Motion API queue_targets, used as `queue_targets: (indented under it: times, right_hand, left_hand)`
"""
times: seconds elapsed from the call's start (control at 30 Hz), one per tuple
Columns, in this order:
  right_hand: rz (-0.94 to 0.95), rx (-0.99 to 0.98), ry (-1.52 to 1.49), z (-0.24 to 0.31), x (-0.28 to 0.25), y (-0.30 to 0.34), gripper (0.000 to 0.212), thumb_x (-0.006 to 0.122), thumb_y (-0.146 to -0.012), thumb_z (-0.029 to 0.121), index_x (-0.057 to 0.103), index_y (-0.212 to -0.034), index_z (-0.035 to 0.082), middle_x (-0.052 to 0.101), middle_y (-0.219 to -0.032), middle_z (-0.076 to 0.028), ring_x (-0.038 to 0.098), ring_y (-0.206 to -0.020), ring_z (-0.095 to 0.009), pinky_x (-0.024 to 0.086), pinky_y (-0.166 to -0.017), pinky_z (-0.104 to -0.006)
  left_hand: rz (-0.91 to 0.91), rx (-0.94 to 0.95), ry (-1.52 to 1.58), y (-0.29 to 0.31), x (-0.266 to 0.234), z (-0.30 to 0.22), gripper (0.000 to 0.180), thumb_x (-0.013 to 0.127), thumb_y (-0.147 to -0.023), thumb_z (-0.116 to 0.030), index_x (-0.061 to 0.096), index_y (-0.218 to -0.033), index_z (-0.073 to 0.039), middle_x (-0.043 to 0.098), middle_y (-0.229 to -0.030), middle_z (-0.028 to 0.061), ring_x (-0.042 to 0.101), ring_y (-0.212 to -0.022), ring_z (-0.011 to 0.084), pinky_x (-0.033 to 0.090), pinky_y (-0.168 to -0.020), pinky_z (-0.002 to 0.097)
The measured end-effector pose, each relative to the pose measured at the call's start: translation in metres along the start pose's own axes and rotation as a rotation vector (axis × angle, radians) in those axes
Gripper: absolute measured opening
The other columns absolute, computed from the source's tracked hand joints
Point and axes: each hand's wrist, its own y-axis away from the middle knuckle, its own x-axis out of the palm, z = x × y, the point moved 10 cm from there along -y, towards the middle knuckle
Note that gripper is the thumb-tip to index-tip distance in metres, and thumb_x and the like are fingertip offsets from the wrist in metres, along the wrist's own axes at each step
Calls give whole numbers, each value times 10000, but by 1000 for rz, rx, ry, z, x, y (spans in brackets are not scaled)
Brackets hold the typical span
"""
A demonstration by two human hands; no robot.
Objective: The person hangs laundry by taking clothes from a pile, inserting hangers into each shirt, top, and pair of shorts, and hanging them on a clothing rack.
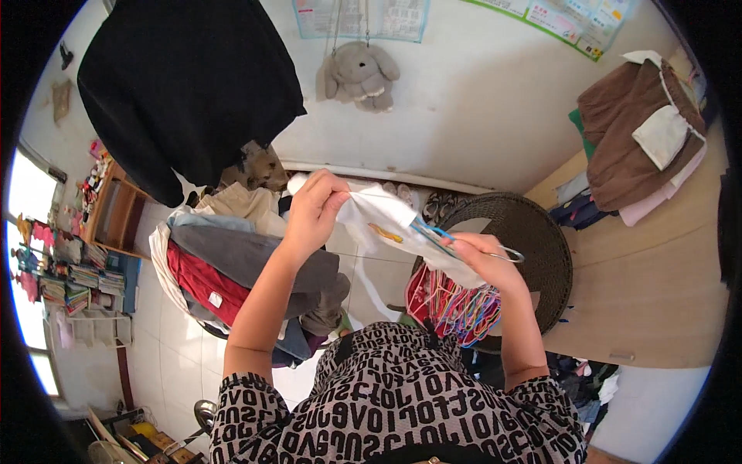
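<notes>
Between my two hands stretches a white garment (pixel 382 207) with a small yellow-orange mark on it. My left hand (pixel 315 207) is closed, pinching one end of the cloth between thumb and fingers. In my right hand (pixel 491 261) is a blue clothes hanger (pixel 433 231), gripped near its neck, with the metal hook sticking out to the right. Part of the hanger is hidden under the white fabric. Below my right hand, a heap of colourful hangers (pixel 456 305) lies by a dark round woven table (pixel 553 271).
A clothes pile (pixel 239 255) sits to the left, under a hanging black garment (pixel 185 85). A grey plush rabbit (pixel 359 73) hangs on the wall. Brown clothing (pixel 622 116) hangs at the right by a wooden panel (pixel 649 286). Shelves (pixel 116 209) stand far left.
</notes>
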Motion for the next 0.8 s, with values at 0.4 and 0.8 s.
queue_targets:
  times: [0.4,0.8]
  right_hand:
    - [76,52,-21,21,12,-30,271,571,-908,241,646,-1046,20,546,-701,16,437,-651,-55,377,-577,-222]
    - [-367,-400,579,112,-77,17,441,635,-822,138,519,-1233,28,560,-985,-98,554,-875,-237,439,-794,-292]
  left_hand:
    - [-182,-50,-388,-5,-18,-7,358,674,-730,-73,548,-1065,-53,561,-1057,110,540,-985,294,439,-858,385]
    - [-86,312,-398,-38,54,-71,143,699,-675,-116,581,-745,-75,488,-720,67,513,-689,277,410,-600,377]
